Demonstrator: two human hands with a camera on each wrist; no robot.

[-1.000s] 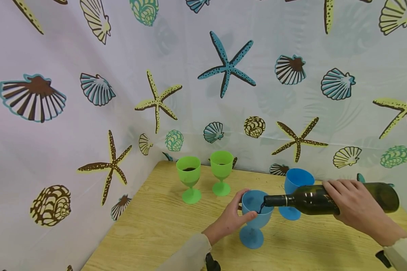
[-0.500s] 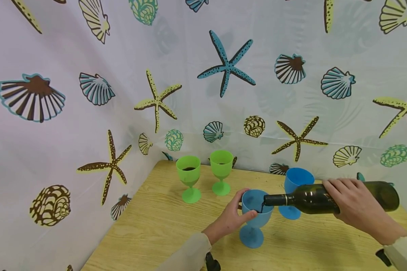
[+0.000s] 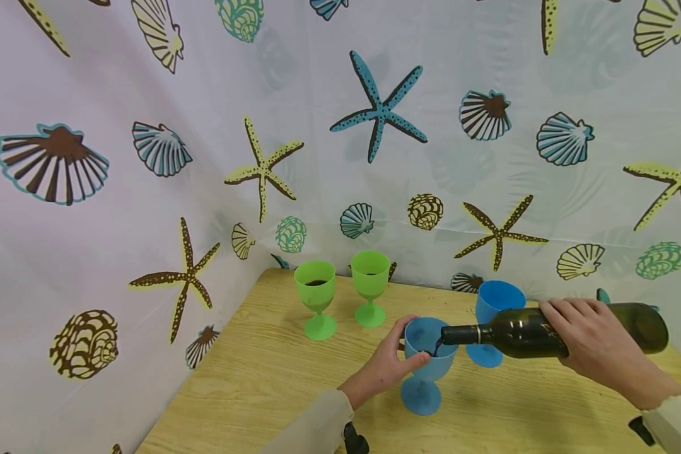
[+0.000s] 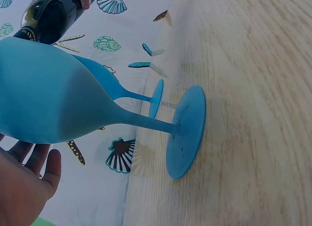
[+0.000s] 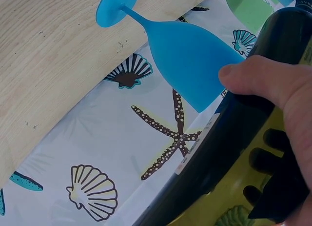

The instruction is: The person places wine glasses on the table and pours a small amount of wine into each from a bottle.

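My left hand (image 3: 381, 369) holds a blue plastic goblet (image 3: 428, 366) by its bowl, thumb at the near side and fingers at the far side. The goblet's foot (image 4: 187, 133) stands on the table. My right hand (image 3: 596, 343) grips a dark green wine bottle (image 3: 522, 333) round its body, nearly level. The bottle's mouth is over the goblet's right rim, and a thin stream of dark liquid (image 3: 437, 347) runs into the bowl. How full the goblet is cannot be told. A second blue goblet (image 3: 496, 299) stands behind the bottle, partly hidden by it.
Two green goblets (image 3: 316, 290) (image 3: 370, 280) stand upright at the back left of the wooden table (image 3: 250, 378), with dark liquid inside. A white curtain (image 3: 318, 94) printed with shells and starfish hangs along the back and left sides.
Dark liquid runs from the bottle into the goblet in all the frames. Both hands, the bottle and the goblets stay practically in place.
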